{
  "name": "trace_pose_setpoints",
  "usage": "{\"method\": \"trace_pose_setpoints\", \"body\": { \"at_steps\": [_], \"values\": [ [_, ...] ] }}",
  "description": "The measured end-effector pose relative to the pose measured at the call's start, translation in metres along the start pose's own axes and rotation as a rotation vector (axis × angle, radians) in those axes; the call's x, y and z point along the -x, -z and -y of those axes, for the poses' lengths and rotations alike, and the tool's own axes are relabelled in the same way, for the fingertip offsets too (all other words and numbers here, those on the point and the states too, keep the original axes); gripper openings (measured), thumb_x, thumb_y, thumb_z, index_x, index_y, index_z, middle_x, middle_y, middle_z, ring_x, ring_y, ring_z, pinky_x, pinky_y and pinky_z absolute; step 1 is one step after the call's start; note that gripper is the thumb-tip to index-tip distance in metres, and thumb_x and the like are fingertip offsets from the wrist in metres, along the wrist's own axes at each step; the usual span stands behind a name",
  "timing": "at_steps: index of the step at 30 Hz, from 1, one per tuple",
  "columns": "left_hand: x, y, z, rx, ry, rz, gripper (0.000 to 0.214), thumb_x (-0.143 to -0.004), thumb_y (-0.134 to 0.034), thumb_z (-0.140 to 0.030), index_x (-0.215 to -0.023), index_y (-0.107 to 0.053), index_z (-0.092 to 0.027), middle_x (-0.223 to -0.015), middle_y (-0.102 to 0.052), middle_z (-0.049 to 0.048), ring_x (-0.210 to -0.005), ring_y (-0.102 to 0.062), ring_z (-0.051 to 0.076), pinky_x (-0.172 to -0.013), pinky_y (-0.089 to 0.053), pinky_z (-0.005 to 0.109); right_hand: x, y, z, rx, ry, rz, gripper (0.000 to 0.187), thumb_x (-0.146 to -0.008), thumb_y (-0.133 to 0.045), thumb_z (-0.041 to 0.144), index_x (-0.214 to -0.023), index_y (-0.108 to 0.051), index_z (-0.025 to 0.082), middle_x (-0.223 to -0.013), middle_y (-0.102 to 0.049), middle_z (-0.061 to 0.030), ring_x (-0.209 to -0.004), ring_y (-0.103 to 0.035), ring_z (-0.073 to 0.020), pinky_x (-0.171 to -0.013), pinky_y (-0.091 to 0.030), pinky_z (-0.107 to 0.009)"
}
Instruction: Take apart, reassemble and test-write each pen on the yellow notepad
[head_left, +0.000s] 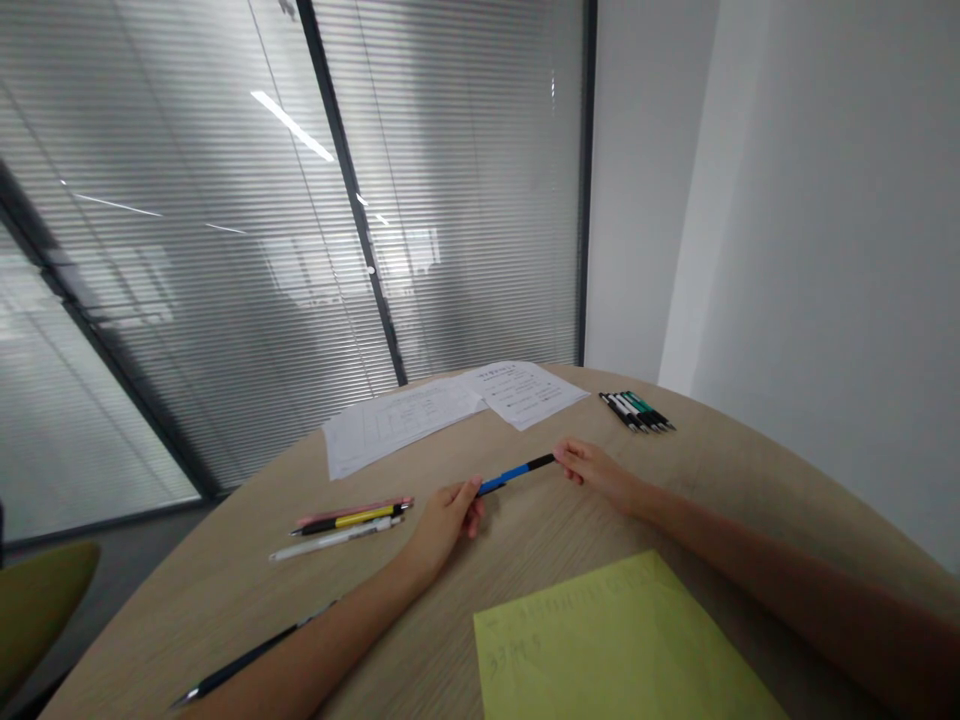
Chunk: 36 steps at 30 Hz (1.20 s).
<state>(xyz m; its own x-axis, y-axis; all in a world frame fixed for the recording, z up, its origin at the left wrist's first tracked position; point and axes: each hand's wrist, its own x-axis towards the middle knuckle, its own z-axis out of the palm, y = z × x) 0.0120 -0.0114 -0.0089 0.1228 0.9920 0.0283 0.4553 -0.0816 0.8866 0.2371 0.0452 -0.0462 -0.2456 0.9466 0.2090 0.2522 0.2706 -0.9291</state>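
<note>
A blue pen with a black grip (517, 473) is held level above the table between my two hands. My left hand (454, 512) pinches its blue end, thumb on top. At the opposite end, the fingertips of my right hand (589, 467) close on the tip of the black grip. To the left of my left hand lie a yellow-and-black pen (352, 518), a pink pen (375, 505) and a white pen (337, 539), side by side. A dark pen (247, 658) lies partly behind my left forearm.
Beyond my hands, printed sheets (405, 420) lie on the round wooden table (750, 480). Several black, white and green pens (637, 411) sit in a row at the right. Yellow paper (600, 650) with faint writing lies in front. A green chair (45, 600) stands at the left.
</note>
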Motion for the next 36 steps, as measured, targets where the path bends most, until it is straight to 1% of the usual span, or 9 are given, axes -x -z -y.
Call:
{"method": "trace_pose_setpoints", "body": {
  "at_steps": [4,8,11,13,16,18,23,26,36],
  "values": [
    [-0.001,0.0,0.002,-0.023,0.002,-0.006,0.052,-0.071,-0.029,-0.061,-0.053,-0.047,-0.016,-0.037,-0.04,-0.0041,-0.039,-0.033,0.009,-0.042,-0.023,0.022,0.0,0.001,0.004,-0.104,-0.004,0.047,0.033,-0.068,-0.052,0.043,-0.089,-0.046,0.018,-0.06,-0.044,0.0054,-0.053,-0.041,-0.0085,-0.049,-0.032,-0.021],
    [-0.001,0.0,0.003,-0.041,-0.012,0.004,0.05,-0.071,-0.029,-0.06,-0.055,-0.047,-0.016,-0.038,-0.041,-0.0044,-0.04,-0.035,0.009,-0.043,-0.024,0.021,-0.003,0.0,-0.003,-0.04,0.014,0.015,0.029,-0.077,-0.04,0.045,-0.073,-0.048,0.017,-0.058,-0.047,0.0032,-0.051,-0.043,-0.0086,-0.049,-0.032,-0.022],
    [-0.001,0.0,0.003,-0.039,-0.012,0.018,0.047,-0.072,-0.03,-0.057,-0.055,-0.047,-0.016,-0.037,-0.04,-0.0048,-0.039,-0.034,0.009,-0.042,-0.023,0.021,-0.005,0.0,-0.009,-0.013,0.021,-0.008,0.031,-0.077,-0.041,0.044,-0.063,-0.046,0.017,-0.056,-0.047,0.0028,-0.05,-0.043,-0.0089,-0.05,-0.032,-0.022],
    [-0.002,0.0,0.003,-0.038,-0.011,0.017,0.046,-0.073,-0.03,-0.055,-0.055,-0.047,-0.016,-0.037,-0.04,-0.0048,-0.039,-0.034,0.009,-0.042,-0.023,0.021,-0.004,0.0,-0.009,-0.011,0.027,-0.006,0.029,-0.077,-0.042,0.042,-0.064,-0.047,0.017,-0.056,-0.048,0.0029,-0.05,-0.043,-0.0088,-0.05,-0.033,-0.022],
    [-0.003,0.0,0.003,-0.036,-0.015,0.024,0.046,-0.073,-0.03,-0.055,-0.055,-0.047,-0.016,-0.037,-0.04,-0.0046,-0.039,-0.034,0.009,-0.042,-0.023,0.021,-0.003,0.002,-0.006,-0.072,0.011,0.015,0.021,-0.074,-0.047,0.039,-0.077,-0.049,0.018,-0.056,-0.048,0.0044,-0.049,-0.043,-0.0086,-0.049,-0.032,-0.022],
    [-0.003,0.0,0.004,-0.033,-0.016,0.028,0.046,-0.073,-0.03,-0.055,-0.055,-0.047,-0.016,-0.037,-0.04,-0.0046,-0.039,-0.034,0.009,-0.042,-0.024,0.021,-0.003,0.002,-0.004,-0.122,0.005,0.019,0.023,-0.072,-0.049,0.037,-0.084,-0.048,0.018,-0.056,-0.048,0.0051,-0.049,-0.043,-0.0087,-0.048,-0.032,-0.021],
    [-0.003,0.001,0.004,-0.017,-0.006,0.032,0.046,-0.072,-0.031,-0.056,-0.056,-0.047,-0.016,-0.037,-0.04,-0.0047,-0.038,-0.033,0.009,-0.042,-0.024,0.021,-0.003,0.001,-0.005,-0.11,0.022,-0.033,0.028,-0.078,-0.042,0.041,-0.069,-0.05,0.017,-0.054,-0.049,0.003,-0.048,-0.044,-0.0087,-0.048,-0.033,-0.022],
    [-0.002,0.0,0.004,-0.014,-0.007,0.028,0.047,-0.071,-0.032,-0.057,-0.055,-0.047,-0.016,-0.037,-0.04,-0.0046,-0.039,-0.033,0.009,-0.042,-0.024,0.021,-0.002,0.001,-0.005,-0.118,0.016,-0.04,0.028,-0.076,-0.045,0.039,-0.062,-0.05,0.016,-0.052,-0.048,0.0029,-0.047,-0.044,-0.0086,-0.048,-0.033,-0.022],
    [-0.003,0.0,0.003,0.031,-0.008,-0.029,0.053,-0.068,-0.029,-0.064,-0.055,-0.048,-0.016,-0.037,-0.041,-0.0044,-0.037,-0.033,0.009,-0.04,-0.023,0.021,-0.005,0.003,-0.005,-0.331,-0.056,-0.106,0.02,-0.068,-0.052,0.037,-0.07,-0.049,0.018,-0.058,-0.05,0.004,-0.047,-0.045,-0.0073,-0.043,-0.031,-0.02]
  ]
}}
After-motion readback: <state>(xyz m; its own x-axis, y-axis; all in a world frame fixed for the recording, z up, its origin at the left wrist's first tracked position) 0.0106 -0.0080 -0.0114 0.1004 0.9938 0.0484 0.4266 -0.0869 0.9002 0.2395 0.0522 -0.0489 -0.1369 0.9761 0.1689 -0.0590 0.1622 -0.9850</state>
